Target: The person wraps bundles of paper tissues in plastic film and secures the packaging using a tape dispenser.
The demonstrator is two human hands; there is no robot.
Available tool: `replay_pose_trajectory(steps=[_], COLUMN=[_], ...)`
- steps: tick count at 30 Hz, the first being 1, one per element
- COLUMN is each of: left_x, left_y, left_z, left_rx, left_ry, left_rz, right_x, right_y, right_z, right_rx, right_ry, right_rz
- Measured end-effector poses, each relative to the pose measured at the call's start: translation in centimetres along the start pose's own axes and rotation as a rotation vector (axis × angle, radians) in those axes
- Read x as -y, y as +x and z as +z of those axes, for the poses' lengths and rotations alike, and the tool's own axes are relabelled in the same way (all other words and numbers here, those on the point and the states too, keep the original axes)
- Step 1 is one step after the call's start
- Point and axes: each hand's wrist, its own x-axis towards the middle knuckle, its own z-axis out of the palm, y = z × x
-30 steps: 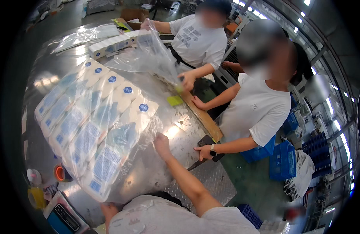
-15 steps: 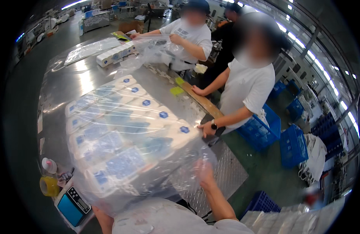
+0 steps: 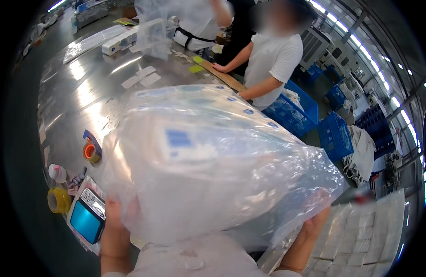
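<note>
A large clear plastic bag (image 3: 185, 194) full of white packages with blue marks (image 3: 178, 138) is tilted up close in front of me, over the near part of the metal table. At its near left corner, my left hand (image 3: 120, 210) is closed on the film, with its fingers partly veiled by the plastic. Across at the right, my right hand (image 3: 317, 203) grips the bag's gathered, crinkled edge. The bag's underside is hidden.
Left of the bag are a scale (image 3: 87, 217), yellow tape roll (image 3: 58, 200), white-capped bottle (image 3: 57, 172) and tape dispenser (image 3: 91, 150). A co-worker (image 3: 275, 60) stands across the metal table (image 3: 60, 106); another handles film. Blue crates (image 3: 335, 136) stand right, wrapped packs (image 3: 360, 231) lower right.
The filled bag has come up off the table and tilted toward me. My right hand has moved right with its edge; my left hand has come into view. The tape dispenser is now uncovered.
</note>
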Motion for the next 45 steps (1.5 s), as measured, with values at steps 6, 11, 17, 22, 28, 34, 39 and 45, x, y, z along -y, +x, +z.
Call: replay_pose_trajectory(steps=[6,11,17,22,28,34,39,45], left_x=[1.4,5.0,16.1,22.7,21.0,16.1,11.7,11.5], left_y=[2.1,10.4,17.7,23.1,27.5,33.0,37.5,39.2], left_z=[12.0,24.6,27.7,20.3,11.5,11.3,9.3,8.2], left_rx=[0.651,0.929,0.925,0.622,0.316,0.174,0.264,0.348], left_ry=[0.043,0.343,0.433,0.511,0.803,0.692,0.647,0.759], left_rz=[0.006,-0.353,-0.620,-0.664,-0.398,-0.483,-0.460,-0.526], right_x=[2.3,0.7,-5.3,-8.1,-9.9,-11.9,-14.7,-14.2], right_y=[1.4,3.4,9.9,11.1,12.8,13.9,13.9,14.1], right_z=[-4.3,-10.3,-19.5,-17.9,-8.0,1.2,6.4,3.4], right_rx=[0.278,0.124,-0.100,-0.346,-0.173,-0.011,0.012,-0.030], right_ry=[0.031,-0.033,-0.115,-0.284,-0.381,-0.516,-0.437,-0.271], right_rz=[-0.001,0.037,0.278,0.384,0.361,0.309,0.291,0.311])
